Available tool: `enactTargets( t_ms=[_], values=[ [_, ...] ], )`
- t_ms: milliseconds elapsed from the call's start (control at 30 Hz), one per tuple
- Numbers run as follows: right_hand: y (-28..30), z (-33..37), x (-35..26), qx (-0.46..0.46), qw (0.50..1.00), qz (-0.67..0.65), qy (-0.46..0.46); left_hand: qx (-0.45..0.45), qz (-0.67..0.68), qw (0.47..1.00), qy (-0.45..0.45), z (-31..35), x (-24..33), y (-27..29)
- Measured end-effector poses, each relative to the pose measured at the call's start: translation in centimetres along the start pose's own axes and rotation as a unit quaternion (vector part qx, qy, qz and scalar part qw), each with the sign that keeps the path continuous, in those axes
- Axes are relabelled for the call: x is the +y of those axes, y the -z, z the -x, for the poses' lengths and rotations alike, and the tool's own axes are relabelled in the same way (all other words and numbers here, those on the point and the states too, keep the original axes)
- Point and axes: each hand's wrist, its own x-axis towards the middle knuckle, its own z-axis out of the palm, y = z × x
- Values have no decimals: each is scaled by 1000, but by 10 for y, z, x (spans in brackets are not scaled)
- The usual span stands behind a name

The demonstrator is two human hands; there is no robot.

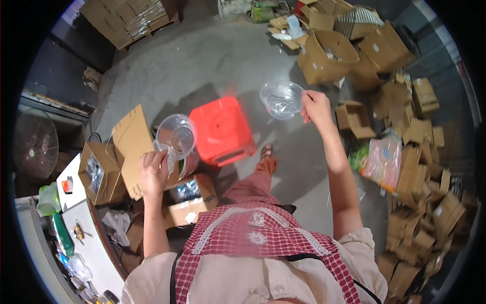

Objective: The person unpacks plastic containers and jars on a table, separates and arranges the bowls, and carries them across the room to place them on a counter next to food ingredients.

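Note:
My left hand [154, 169] is closed on the rim of a round clear plastic bowl [176, 136], held out at the left. Out to the right, my right hand [316, 106] pinches the edge of a second clear plastic bowl [281, 100]. Both bowls look see-through, with nothing plainly visible inside. Between them, on the floor, stands a red plastic stool [221, 129], slightly blurred. The left bowl overlaps the stool's left edge in the picture; whether they touch I cannot tell.
Cardboard boxes [328, 57] and flattened cartons pile up along the right side. A white table [93, 238] with small items runs along the lower left. Near it are an open box [96, 172], a cardboard sheet [132, 147] and a fan [35, 144]. Wrapped cartons [124, 20] stand far left.

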Motion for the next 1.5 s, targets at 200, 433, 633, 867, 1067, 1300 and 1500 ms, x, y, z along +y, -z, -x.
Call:
enactTargets(
  t_ms=[200,433,633,867,1067,1300,1500],
  values=[
    [26,-201,-41,-51,998,27,27,23,-2,999,22,-188,14,-72],
    [25,-456,-57,-89,995,32,-21,65,-20,996,-52,-437,-9,-175],
    [-39,-667,-101,-168,985,-36,13,96,-53,993,-30,-585,-57,-258],
    [-160,-891,-159,-209,971,109,49,60,-153,969,185,-584,-166,-271],
    [-321,-1035,-193,-285,958,-32,-17,0,-200,918,342,-570,-272,-302],
    [-447,-1200,-263,-195,978,61,-33,23,-174,903,391,-692,-387,-318],
    [-573,-1401,-391,-185,879,423,121,8,-199,892,405,-780,-482,-323]
  ],
)
